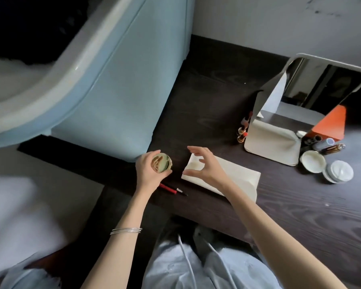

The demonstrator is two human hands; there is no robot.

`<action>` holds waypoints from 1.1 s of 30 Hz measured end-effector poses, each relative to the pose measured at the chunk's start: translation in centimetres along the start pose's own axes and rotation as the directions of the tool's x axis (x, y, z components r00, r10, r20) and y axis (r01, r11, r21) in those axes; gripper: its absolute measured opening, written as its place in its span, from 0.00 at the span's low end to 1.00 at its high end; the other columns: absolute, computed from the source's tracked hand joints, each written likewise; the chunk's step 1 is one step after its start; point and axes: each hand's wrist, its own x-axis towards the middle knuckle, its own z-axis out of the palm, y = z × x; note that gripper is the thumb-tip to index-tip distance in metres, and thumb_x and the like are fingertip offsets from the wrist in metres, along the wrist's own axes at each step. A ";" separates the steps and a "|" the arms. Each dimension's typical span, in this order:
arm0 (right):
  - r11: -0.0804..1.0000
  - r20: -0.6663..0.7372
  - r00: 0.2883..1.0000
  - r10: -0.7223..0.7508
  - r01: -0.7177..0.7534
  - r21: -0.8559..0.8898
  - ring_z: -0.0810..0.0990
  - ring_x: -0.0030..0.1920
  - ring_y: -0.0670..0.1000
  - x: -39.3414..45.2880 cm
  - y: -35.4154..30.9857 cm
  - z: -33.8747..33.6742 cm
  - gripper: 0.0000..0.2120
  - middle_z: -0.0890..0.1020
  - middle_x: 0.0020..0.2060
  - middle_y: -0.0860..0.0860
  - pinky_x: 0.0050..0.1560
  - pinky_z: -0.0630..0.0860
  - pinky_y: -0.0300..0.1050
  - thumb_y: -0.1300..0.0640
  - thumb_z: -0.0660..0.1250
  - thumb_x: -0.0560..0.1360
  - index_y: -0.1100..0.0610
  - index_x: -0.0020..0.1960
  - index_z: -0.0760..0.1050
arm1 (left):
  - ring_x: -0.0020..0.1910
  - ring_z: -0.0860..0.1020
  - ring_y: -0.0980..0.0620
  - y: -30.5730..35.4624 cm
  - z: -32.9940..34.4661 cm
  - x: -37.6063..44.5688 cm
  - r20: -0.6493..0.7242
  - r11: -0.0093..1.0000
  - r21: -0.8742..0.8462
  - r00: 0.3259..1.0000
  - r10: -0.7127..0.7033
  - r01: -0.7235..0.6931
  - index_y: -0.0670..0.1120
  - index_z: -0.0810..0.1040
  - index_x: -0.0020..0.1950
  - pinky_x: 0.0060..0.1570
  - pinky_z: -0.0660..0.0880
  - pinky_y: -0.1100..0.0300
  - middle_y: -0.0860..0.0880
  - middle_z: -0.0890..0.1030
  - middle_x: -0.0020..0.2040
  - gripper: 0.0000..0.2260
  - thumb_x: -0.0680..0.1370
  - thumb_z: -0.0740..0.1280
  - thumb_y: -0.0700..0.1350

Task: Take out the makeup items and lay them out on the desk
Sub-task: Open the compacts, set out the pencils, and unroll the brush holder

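My left hand (149,171) grips a round gold compact (162,162) just above the dark wooden desk (290,205), near its left edge. My right hand (204,165) hovers over a cream pouch (244,180) lying flat on the desk, fingers loosely spread and holding nothing. A red and black pencil (172,189) lies on the desk below my left hand. Gold lipsticks (243,132) stand left of the mirror.
A standing mirror (279,122) with a cream base is at the back right. Beside it are an orange box (331,124), small bottles (327,146) and two round white jars (313,159) (340,171). A light blue bed frame (113,80) borders the desk on the left.
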 end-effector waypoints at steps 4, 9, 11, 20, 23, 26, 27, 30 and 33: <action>0.999 -0.039 0.998 0.045 -0.045 -0.003 0.69 0.62 0.50 0.3 0.1 1.2 0.34 0.71 0.57 0.46 0.66 0.68 0.49 0.55 0.78 0.65 0.52 0.67 0.69 | 0.63 0.69 0.48 -1.5 0.3 1.2 0.092 0.993 0.119 0.996 0.005 -0.016 0.45 0.75 0.64 0.62 0.60 0.62 0.47 0.74 0.62 0.33 0.60 0.80 0.41; 0.997 -0.081 0.994 0.079 -0.080 -0.001 0.70 0.61 0.50 0.1 0.7 1.4 0.33 0.71 0.58 0.47 0.65 0.69 0.49 0.55 0.77 0.65 0.51 0.67 0.69 | 0.64 0.67 0.47 -1.6 0.9 2.0 0.143 0.980 0.191 0.989 0.020 -0.048 0.46 0.73 0.65 0.63 0.62 0.60 0.48 0.73 0.63 0.33 0.62 0.79 0.40; 0.996 -0.097 0.992 0.085 -0.085 0.008 0.70 0.61 0.50 -0.1 0.8 1.1 0.33 0.71 0.58 0.47 0.64 0.69 0.48 0.55 0.77 0.65 0.51 0.67 0.69 | 0.63 0.67 0.47 -1.1 0.9 2.1 0.135 0.976 0.213 0.991 0.020 -0.048 0.46 0.73 0.65 0.63 0.64 0.57 0.48 0.74 0.63 0.32 0.63 0.79 0.42; 0.985 -0.175 0.981 0.087 -0.059 0.160 0.75 0.61 0.44 -2.1 0.1 -3.2 0.28 0.74 0.64 0.49 0.62 0.73 0.39 0.59 0.72 0.71 0.52 0.69 0.67 | 0.61 0.72 0.55 7.6 2.0 2.0 0.427 0.975 -0.165 0.880 0.208 -0.150 0.51 0.72 0.66 0.60 0.73 0.59 0.54 0.74 0.61 0.29 0.67 0.77 0.44; 0.962 -0.201 0.971 0.132 -0.076 0.261 0.76 0.60 0.42 -4.2 0.6 -5.7 0.26 0.76 0.61 0.47 0.57 0.75 0.34 0.60 0.69 0.74 0.52 0.70 0.67 | 0.59 0.73 0.56 10.7 4.3 1.8 0.531 0.971 -0.200 0.819 0.219 -0.131 0.51 0.72 0.67 0.55 0.74 0.65 0.52 0.75 0.61 0.28 0.68 0.76 0.45; 0.936 -0.249 0.953 0.172 -0.079 0.344 0.77 0.59 0.43 -6.8 1.9 -8.4 0.26 0.77 0.61 0.46 0.54 0.76 0.36 0.59 0.69 0.74 0.50 0.70 0.66 | 0.56 0.75 0.58 13.8 7.0 0.9 0.632 0.963 -0.247 0.735 0.246 -0.111 0.52 0.73 0.65 0.47 0.73 0.72 0.53 0.77 0.57 0.26 0.69 0.75 0.43; 0.928 -0.267 0.946 0.187 -0.081 0.364 0.78 0.59 0.45 -7.7 2.4 -9.1 0.26 0.77 0.61 0.46 0.56 0.76 0.39 0.59 0.69 0.74 0.49 0.70 0.66 | 0.55 0.76 0.57 14.7 8.0 0.5 0.657 0.960 -0.262 0.710 0.255 -0.102 0.52 0.73 0.64 0.48 0.74 0.71 0.53 0.78 0.54 0.25 0.69 0.75 0.43; 0.911 -0.321 0.921 0.219 -0.075 0.406 0.78 0.59 0.46 -10.4 4.0 -10.9 0.27 0.78 0.60 0.49 0.59 0.76 0.43 0.61 0.68 0.74 0.48 0.70 0.65 | 0.53 0.78 0.54 17.2 11.1 -1.0 0.721 0.960 -0.267 0.643 0.257 -0.085 0.53 0.75 0.62 0.50 0.78 0.61 0.52 0.79 0.52 0.23 0.70 0.74 0.42; 0.903 -0.378 0.891 0.253 -0.077 0.424 0.79 0.57 0.43 -13.0 5.9 -12.7 0.27 0.80 0.58 0.47 0.60 0.76 0.45 0.63 0.69 0.74 0.47 0.69 0.66 | 0.51 0.80 0.53 19.1 14.2 -2.5 0.774 0.968 -0.241 0.586 0.238 -0.074 0.54 0.76 0.63 0.52 0.79 0.54 0.49 0.80 0.54 0.24 0.68 0.75 0.44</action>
